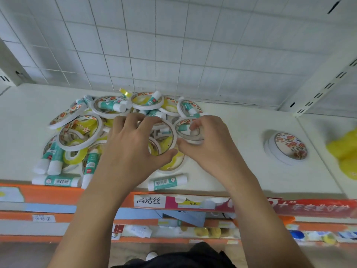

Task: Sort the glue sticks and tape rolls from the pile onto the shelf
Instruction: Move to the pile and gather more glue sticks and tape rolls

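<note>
Both hands are in the pile (87, 130) at the middle of the shelf (231, 167), each on a tape roll. The step in hand appears to be lifting rolls out to join the stack (287, 149) standing well apart to the right.

To do it well, each roll should probably come straight up and level. A glue stick (182, 128) lies inside the small roll (183, 122), and other sticks and rolls overlap the big roll (173, 132), so a sideways drag would likely scatter them toward the shelf edge, where a loose stick (167, 183) already lies. Tipping the small roll first may let its stick slide out.

The left hand (135, 144) reaches forward palm down. Its fingers spread over the far rim of the big roll and the thumb hooks the near rim, so it grips across the ring. The right hand (204, 140) comes in beside it, its fingers (195, 126) curled over the small roll and the thumb under the near edge in a pinch. The thumbs nearly touch.
</note>
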### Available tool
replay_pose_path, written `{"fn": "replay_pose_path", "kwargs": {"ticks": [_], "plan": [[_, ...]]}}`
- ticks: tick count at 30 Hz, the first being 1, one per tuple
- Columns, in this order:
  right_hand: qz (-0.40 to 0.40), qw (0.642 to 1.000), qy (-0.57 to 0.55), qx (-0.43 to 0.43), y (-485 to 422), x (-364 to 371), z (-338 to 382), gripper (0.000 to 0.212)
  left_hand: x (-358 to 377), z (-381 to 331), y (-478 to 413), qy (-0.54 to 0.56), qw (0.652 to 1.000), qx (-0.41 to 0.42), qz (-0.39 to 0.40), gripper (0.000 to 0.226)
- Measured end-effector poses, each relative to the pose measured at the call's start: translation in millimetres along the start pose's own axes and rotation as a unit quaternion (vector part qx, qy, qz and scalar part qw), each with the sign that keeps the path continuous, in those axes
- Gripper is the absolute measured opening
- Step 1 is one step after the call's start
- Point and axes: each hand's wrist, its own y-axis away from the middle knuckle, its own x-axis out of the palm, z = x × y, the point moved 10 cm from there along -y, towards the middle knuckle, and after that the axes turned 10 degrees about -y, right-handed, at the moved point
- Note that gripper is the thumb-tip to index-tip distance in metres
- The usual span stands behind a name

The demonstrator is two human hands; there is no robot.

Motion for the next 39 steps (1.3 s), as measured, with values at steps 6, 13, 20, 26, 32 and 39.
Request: {"fn": "replay_pose_path", "kwargs": {"ticks": [6,13,20,26,32,39], "plan": [[-0.019,1.0,0.009,-0.004,21,-47,-37,0.048,8,-51,-14,0.009,0.999,0.036,-0.002,0.073],[-0.044,0.999,0.021,0.008,29,-114,-93,0.045,31,-131,-35,0.015,0.998,0.062,0.018,0.073],[-0.027,1.0,0.01,0.001,28,-162,-137,0.05,51,-197,-55,-0.017,0.994,0.095,0.052,0.077],[-0.02,0.999,0.016,-0.026,29,-186,-160,0.055,65,-233,-59,-0.02,0.993,0.099,0.066,0.076],[0.021,1.0,0.005,-0.018,30,-188,-178,0.076,76,-262,-62,-0.016,0.991,0.106,0.076,0.075],[0.075,0.995,0.02,0.056,32,-192,-210,0.12,92,-298,-67,0.0,0.985,0.135,0.106,0.076]]}}
